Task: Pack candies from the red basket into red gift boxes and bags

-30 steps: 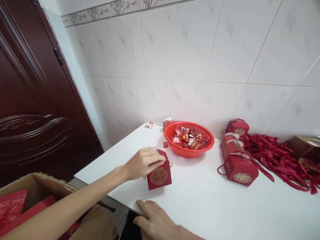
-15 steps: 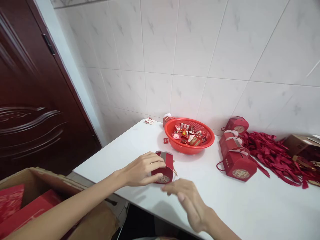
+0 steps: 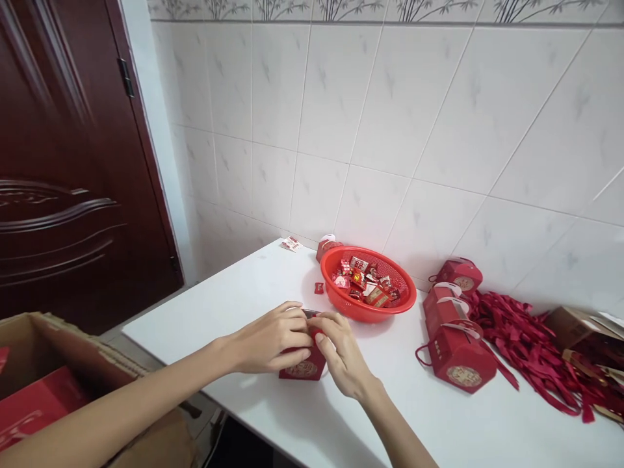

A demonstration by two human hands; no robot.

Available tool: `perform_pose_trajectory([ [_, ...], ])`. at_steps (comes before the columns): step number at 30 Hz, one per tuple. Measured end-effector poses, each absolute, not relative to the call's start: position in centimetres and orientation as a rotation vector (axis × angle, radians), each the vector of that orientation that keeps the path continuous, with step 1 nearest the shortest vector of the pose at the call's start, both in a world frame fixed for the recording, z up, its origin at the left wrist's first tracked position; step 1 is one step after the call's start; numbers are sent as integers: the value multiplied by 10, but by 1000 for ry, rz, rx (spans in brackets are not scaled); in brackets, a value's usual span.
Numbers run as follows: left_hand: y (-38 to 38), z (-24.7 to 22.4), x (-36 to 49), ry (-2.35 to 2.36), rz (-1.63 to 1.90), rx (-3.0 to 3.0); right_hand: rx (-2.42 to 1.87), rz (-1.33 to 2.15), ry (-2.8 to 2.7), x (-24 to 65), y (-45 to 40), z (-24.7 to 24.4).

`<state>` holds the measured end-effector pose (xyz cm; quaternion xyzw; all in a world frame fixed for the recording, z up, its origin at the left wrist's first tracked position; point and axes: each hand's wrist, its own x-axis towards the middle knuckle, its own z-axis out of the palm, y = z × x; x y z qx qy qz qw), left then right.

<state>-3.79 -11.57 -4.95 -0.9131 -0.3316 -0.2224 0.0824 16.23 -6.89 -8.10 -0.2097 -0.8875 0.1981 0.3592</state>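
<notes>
A small red gift box [image 3: 301, 371] with a round pale emblem on its front stands on the white table between my hands. My left hand [image 3: 275, 339] is closed around its left side, fingers curled over the top. Over the top right edge lies my right hand [image 3: 341, 352], its thumb and fingers bent in on the lid area. My fingers hide most of the top flaps. Behind the box sits a red plastic colander [image 3: 363, 312] of wrapped sweets [image 3: 376, 297], with one loose wrapped sweet [image 3: 318, 288] on the table beside it.
Several red gift boxes [image 3: 461, 364] stand in a row at the right, beside a heap of dark red ribbons [image 3: 517, 344]. Another box [image 3: 327, 247] and a printed card [image 3: 291, 244] are by the tiled wall. An open cardboard carton [image 3: 82, 351] is at the lower left.
My right hand has moved up from in front of the box onto its top right. My left hand stays on the box. The camera view has shifted upward.
</notes>
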Motion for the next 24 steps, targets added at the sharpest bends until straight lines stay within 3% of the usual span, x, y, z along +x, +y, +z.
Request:
perform_pose_trajectory([
  [7,-120,-47,-42,-1128,-585,-2674,-689,282,-2310,165,-70,-85],
  [15,-116,-56,-31,-1394,-511,-2833,-698,505,-2274,187,-72,-79],
  [24,-85,-40,-1,-1682,-196,-2884,-862,611,-2255,192,-72,-74],
])
